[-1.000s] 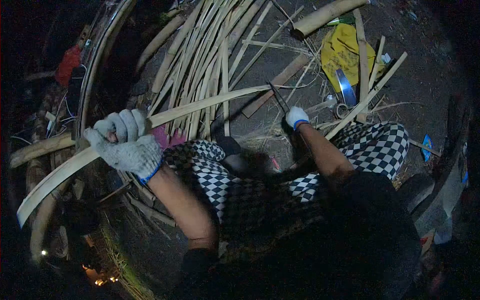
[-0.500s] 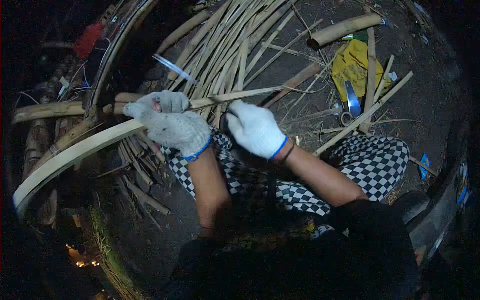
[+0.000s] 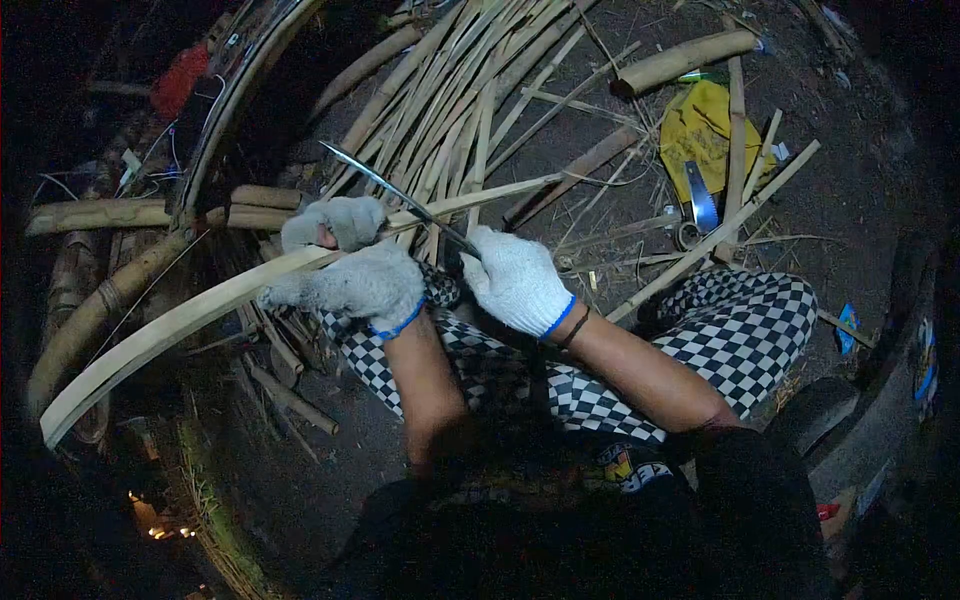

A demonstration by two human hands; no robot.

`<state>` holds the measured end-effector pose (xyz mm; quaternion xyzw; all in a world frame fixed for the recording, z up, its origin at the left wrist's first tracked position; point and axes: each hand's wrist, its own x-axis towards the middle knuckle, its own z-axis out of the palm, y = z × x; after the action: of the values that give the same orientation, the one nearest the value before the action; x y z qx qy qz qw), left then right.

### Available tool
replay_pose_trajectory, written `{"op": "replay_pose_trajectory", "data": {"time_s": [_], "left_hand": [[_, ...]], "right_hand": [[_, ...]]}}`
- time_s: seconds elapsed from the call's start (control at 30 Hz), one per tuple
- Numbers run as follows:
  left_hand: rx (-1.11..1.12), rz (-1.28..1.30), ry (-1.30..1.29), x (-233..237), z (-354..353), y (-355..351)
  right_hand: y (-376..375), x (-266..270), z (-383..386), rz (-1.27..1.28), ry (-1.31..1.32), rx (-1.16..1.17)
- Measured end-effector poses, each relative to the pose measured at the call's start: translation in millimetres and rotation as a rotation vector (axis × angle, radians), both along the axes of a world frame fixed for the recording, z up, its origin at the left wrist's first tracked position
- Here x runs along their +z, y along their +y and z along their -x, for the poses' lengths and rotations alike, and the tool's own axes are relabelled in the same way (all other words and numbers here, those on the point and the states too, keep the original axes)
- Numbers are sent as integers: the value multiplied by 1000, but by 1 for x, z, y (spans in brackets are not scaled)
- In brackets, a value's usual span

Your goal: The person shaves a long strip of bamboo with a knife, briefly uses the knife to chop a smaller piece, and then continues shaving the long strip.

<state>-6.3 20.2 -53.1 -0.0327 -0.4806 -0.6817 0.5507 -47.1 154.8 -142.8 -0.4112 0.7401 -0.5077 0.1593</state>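
Observation:
My left hand (image 3: 355, 275), in a worn white knit glove, is closed around a long pale bamboo strip (image 3: 180, 312). One end of the strip curves down to the lower left; the other runs right past the glove and narrows to a tip. In a cleaner white glove with a blue cuff, my right hand (image 3: 518, 282) grips a knife (image 3: 388, 187). Its handle is hidden in the fist, and the thin blade points up and left, crossing over the strip just right of my left hand.
A heap of split bamboo strips (image 3: 440, 95) lies ahead. On the right are a yellow bag (image 3: 705, 130), a saw blade (image 3: 703, 198), a tape roll (image 3: 688, 236) and a bamboo tube (image 3: 685, 62). Bamboo poles (image 3: 100, 215) lie left; small flames (image 3: 155, 520) glow lower left.
The knife blade, blurred before, now shows clearly across the strip. My left hand and the strip have shifted slightly right, and my right hand sits a little lower.

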Motion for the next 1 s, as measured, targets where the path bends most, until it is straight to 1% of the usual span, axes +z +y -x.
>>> {"op": "replay_pose_trajectory", "data": {"time_s": [0.07,0.13,0.17,0.2,0.27,0.3,0.37,0.4,0.43,0.47,0.5,0.53,0.57,0.6,0.63,0.67,0.7,0.73,0.77,0.8,0.87,0.9,0.93,1.0], "left_hand": [[-30,-31,-13,-5,-1,4],[-373,147,-57,-4,-6,-4],[-280,224,-171,-3,-10,-5],[-282,221,-175,-6,-10,-9],[-529,215,49,-16,-6,-16],[-530,208,48,-14,-3,-11],[-285,201,-52,-8,-4,2],[-280,203,-61,-1,-2,12],[-6,-218,-20,6,3,24],[270,-638,27,10,5,30],[129,-140,-66,7,1,23],[123,-134,-61,5,0,17],[-109,24,-22,1,-2,11],[-338,179,16,-1,-3,10],[-245,51,18,-8,-5,10],[-242,48,14,-13,-5,7],[-186,45,-30,-15,-6,3],[-131,50,-71,-6,-4,5],[8,79,-155,-1,-4,15],[8,86,-150,1,-6,13],[90,47,-281,-4,-10,3],[-346,130,-7,-4,-6,-2],[-353,132,-7,-7,-4,-3],[-257,-33,-13,-13,-7,1]], "right_hand": [[4,-2,3,-25,-4,9],[6,-2,5,-43,-17,14],[7,-2,6,-43,-13,22],[9,-2,7,-46,-9,29],[10,1,11,-39,-10,31],[11,0,13,-31,-8,38],[7,-18,13,-50,-4,13],[4,-25,13,-60,6,-14],[3,-26,15,-141,1,-11],[2,-24,14,-138,1,-9],[3,-20,13,-160,-3,-9],[3,-16,13,-183,-5,-12],[6,-10,12,-127,-50,2],[5,-13,13,-129,-50,0],[5,-17,14,-34,8,12],[5,-23,13,60,61,26],[1,-34,19,-99,20,-8],[-1,-45,24,-59,-2,-93],[-5,-52,22,-72,-4,-92],[-5,-45,23,-88,0,-94],[-1,-32,21,-212,-6,-49],[-1,-29,18,-157,28,-37],[4,-20,16,-77,108,-20],[1,-34,15,134,198,-56]]}}
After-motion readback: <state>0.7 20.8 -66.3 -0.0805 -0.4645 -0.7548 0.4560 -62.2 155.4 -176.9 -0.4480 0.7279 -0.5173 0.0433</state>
